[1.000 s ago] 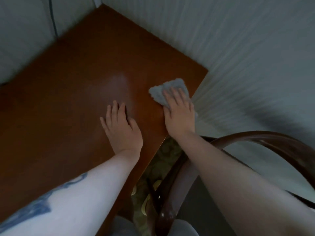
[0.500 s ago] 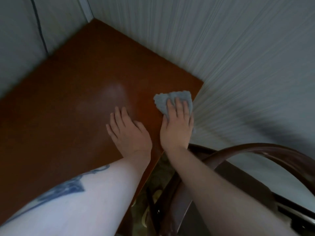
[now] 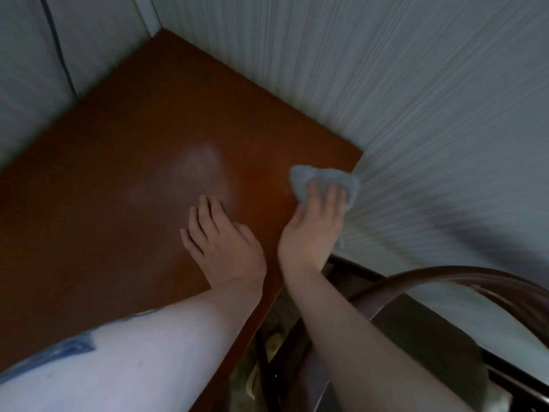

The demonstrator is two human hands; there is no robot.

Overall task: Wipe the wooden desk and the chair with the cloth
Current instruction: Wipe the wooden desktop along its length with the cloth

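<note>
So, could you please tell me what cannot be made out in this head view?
- Cloth: mostly covered by the right hand; outline blurred.
- Desk: its left side runs out of frame; the left hand and forearm cover part.
- Chair: seat hidden under the right arm; back cut off at the right edge.

One wooden desk (image 3: 124, 179), one grey cloth (image 3: 303, 181), one dark wooden chair (image 3: 463, 281), two hands: left hand (image 3: 225, 245), right hand (image 3: 312, 233).

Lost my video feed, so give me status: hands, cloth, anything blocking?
Right hand pressing cloth flat near desk's right corner. Left hand flat on desk, bracing. Chair below right, untouched. Nothing blocking.
</note>
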